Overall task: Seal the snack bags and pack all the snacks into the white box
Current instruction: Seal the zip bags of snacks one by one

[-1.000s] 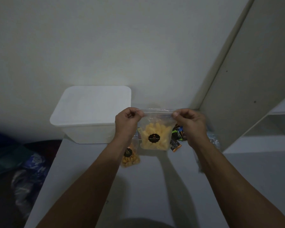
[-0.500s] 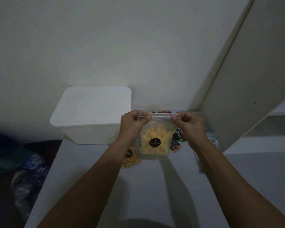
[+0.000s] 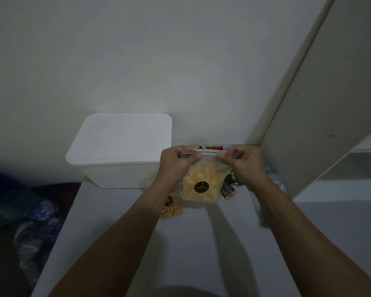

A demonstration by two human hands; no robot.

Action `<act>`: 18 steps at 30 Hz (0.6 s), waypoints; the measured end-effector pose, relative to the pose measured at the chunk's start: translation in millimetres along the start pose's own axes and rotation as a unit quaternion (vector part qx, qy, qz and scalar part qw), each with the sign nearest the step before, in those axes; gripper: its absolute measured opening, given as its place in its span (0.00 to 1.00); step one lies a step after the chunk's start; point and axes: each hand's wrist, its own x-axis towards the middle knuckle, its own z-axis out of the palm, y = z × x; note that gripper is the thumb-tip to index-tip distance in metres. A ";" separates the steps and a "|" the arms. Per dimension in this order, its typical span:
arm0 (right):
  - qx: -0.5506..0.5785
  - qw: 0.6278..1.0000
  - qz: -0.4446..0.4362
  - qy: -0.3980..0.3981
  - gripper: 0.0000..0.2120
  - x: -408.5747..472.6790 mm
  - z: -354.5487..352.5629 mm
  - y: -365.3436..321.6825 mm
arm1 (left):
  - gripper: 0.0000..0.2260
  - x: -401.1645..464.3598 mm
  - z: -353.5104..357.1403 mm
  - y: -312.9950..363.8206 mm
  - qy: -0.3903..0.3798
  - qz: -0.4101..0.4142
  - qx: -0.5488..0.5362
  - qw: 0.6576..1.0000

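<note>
Both hands — left hand (image 3: 176, 162), right hand (image 3: 242, 162) — pinched the clear snack bag (image 3: 201, 185) of yellow puffs by its top strip; the white box (image 3: 120, 151) stood lidded.

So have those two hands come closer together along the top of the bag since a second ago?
Yes. The left hand and right hand have closed inward along the bag, the left one drawing away from the white box.

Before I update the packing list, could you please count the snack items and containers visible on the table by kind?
Clear bags of yellow snacks: 2, the held bag and the lying bag
Small dark wrapped snacks, partly hidden: at least 3
White box: 1
Total: at least 6
</note>
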 end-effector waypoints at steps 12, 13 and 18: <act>-0.245 0.962 -0.085 -0.080 0.07 3.8 9.7 -13.7 | 0.03 -7.7 6.5 -1.5 -0.006 0.028 0.038 0.999; -0.253 0.961 -0.085 -0.075 0.08 4.2 9.5 -12.8 | 0.03 -7.4 4.6 -2.1 -0.007 0.029 0.027 0.999; -0.247 0.962 -0.080 -0.086 0.07 3.2 9.4 -8.4 | 0.02 -4.6 -1.0 -6.7 0.014 0.030 0.023 0.999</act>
